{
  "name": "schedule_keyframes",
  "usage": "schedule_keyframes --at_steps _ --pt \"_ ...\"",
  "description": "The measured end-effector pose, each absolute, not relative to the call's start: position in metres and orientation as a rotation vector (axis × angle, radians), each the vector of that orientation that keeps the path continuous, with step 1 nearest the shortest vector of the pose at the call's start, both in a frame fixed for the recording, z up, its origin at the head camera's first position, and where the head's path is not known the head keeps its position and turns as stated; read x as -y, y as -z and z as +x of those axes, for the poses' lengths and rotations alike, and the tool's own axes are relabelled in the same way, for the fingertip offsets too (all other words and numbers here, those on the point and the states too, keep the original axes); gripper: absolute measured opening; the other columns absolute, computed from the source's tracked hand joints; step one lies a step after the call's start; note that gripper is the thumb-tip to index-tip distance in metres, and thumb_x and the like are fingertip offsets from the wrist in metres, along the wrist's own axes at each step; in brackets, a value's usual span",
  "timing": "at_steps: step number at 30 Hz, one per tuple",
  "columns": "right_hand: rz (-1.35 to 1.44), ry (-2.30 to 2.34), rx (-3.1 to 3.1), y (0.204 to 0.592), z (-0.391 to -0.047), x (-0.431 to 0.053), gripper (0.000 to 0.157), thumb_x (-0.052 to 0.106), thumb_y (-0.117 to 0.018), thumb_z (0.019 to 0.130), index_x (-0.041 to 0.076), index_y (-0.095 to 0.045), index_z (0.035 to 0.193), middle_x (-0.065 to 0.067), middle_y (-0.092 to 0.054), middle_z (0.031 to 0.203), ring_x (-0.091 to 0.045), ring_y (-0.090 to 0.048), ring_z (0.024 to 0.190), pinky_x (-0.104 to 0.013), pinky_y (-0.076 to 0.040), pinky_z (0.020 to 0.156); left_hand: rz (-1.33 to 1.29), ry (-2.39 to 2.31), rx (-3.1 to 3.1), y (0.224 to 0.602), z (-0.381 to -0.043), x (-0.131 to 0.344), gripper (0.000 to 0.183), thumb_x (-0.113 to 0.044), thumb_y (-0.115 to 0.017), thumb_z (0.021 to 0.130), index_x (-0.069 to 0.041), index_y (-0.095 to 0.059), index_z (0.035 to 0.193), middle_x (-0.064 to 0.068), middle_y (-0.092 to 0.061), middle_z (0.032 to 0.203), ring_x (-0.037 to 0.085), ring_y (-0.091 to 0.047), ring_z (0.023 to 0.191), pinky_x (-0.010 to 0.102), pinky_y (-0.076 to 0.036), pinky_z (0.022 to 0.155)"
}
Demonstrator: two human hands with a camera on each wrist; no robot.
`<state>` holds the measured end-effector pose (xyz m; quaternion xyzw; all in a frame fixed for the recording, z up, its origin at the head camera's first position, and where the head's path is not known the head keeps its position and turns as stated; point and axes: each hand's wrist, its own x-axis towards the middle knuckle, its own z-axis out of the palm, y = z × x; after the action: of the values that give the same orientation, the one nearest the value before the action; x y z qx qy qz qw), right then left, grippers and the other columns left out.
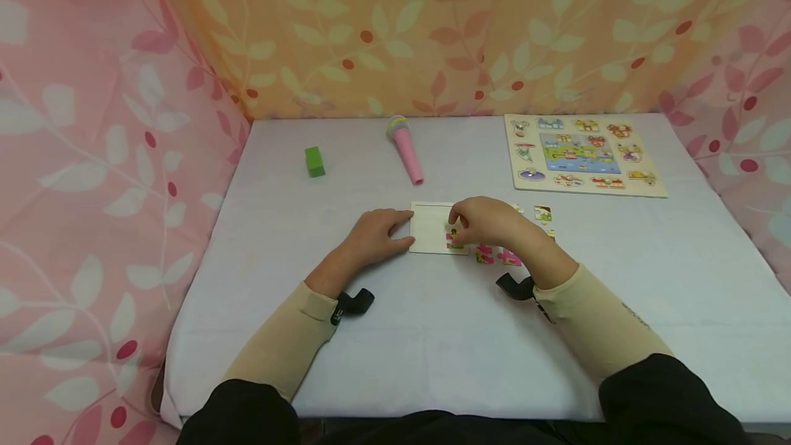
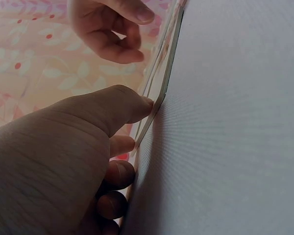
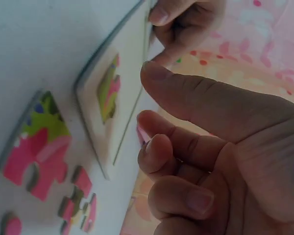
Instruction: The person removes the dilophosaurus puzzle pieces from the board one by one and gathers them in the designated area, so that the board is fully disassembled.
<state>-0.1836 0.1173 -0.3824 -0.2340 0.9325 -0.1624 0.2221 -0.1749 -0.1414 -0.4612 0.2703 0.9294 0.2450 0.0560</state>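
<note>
A cream puzzle frame (image 1: 428,229) lies on the table with one green-and-pink puzzle piece (image 3: 108,93) in its near right corner. My left hand (image 1: 373,233) is at the frame's left edge, thumb and forefinger apart, their tips touching that edge. Above the frame's right part hovers my right hand (image 1: 491,220), its thumb and fingers loosely bent, with a gap and nothing between them in the right wrist view. Loose pink-and-green puzzle pieces (image 3: 39,147) lie just right of the frame, partly hidden by the right hand in the head view.
Behind the frame lies a pink toy microphone (image 1: 408,151), with a green block (image 1: 314,161) farther left. A wooden picture board (image 1: 587,187) lies at the back right. Another loose piece (image 1: 543,213) is beyond the right wrist. Patterned curtains (image 1: 371,33) surround the white table (image 1: 395,342).
</note>
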Motion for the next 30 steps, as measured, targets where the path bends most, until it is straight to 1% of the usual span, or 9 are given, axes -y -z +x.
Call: schedule_keyframes --at_steps 4,6,11,18,20,24,30 --pt "-0.614 0.399 -2.577 0.392 -0.186 -0.116 0.033 0.027 -0.082 0.085 0.007 -0.073 0.109 -0.002 -0.063 0.086 -0.020 -0.057 0.080 -0.039 -0.046 0.073 0.832 -0.743 -2.817 0.462 -0.176 0.141 0.057 -0.037 -0.071 0.096 -0.011 -0.059 0.145 0.000 -0.048 0.075 0.017 -0.046 0.075 0.037 -0.040 0.078" --pt "-0.597 0.409 -2.566 0.396 -0.187 -0.117 0.033 0.027 -0.083 0.084 0.007 -0.073 0.107 -0.002 -0.063 0.087 -0.021 -0.057 0.081 -0.039 -0.046 0.073 0.833 -0.744 -2.816 0.462 -0.176 0.141 0.056 -0.037 -0.070 0.096 -0.011 -0.060 0.145 0.000 -0.048 0.075 0.017 -0.047 0.077 0.037 -0.040 0.080" --pt "-0.586 0.471 -2.545 0.402 -0.188 -0.118 0.032 0.026 -0.084 0.084 0.006 -0.071 0.106 -0.004 -0.062 0.088 -0.021 -0.057 0.082 -0.039 -0.046 0.076 0.829 -0.744 -2.818 0.462 -0.175 0.142 0.057 -0.036 -0.070 0.096 -0.011 -0.059 0.146 0.000 -0.048 0.076 0.017 -0.049 0.081 0.038 -0.042 0.085" --pt "-0.617 0.530 -2.584 0.403 -0.185 -0.120 0.032 0.023 -0.085 0.083 0.005 -0.067 0.105 -0.003 -0.059 0.087 -0.021 -0.054 0.082 -0.038 -0.044 0.076 0.800 -0.748 -2.819 0.458 -0.174 0.142 0.057 -0.037 -0.070 0.096 -0.011 -0.059 0.146 0.001 -0.049 0.077 0.019 -0.051 0.087 0.039 -0.044 0.090" --pt "-0.622 0.553 -2.593 0.404 -0.184 -0.120 0.032 0.021 -0.084 0.083 0.005 -0.066 0.104 -0.004 -0.058 0.087 -0.021 -0.054 0.082 -0.038 -0.044 0.077 0.793 -0.743 -2.820 0.457 -0.174 0.143 0.057 -0.037 -0.070 0.096 -0.012 -0.059 0.146 0.001 -0.049 0.077 0.019 -0.051 0.086 0.039 -0.044 0.088" --pt "-0.627 0.595 -2.602 0.406 -0.182 -0.121 0.031 0.017 -0.083 0.081 0.004 -0.066 0.104 -0.004 -0.059 0.086 -0.021 -0.055 0.082 -0.038 -0.045 0.078 0.792 -0.744 -2.823 0.457 -0.174 0.143 0.057 -0.037 -0.071 0.096 -0.012 -0.059 0.146 0.001 -0.049 0.075 0.018 -0.048 0.077 0.037 -0.041 0.081" --pt "-0.653 0.615 -2.617 0.408 -0.180 -0.122 0.033 0.013 -0.083 0.078 0.003 -0.068 0.105 -0.004 -0.059 0.086 -0.023 -0.054 0.082 -0.039 -0.045 0.079 0.795 -0.748 -2.812 0.460 -0.175 0.141 0.057 -0.037 -0.071 0.096 -0.013 -0.059 0.146 0.000 -0.048 0.075 0.017 -0.048 0.078 0.036 -0.040 0.083"
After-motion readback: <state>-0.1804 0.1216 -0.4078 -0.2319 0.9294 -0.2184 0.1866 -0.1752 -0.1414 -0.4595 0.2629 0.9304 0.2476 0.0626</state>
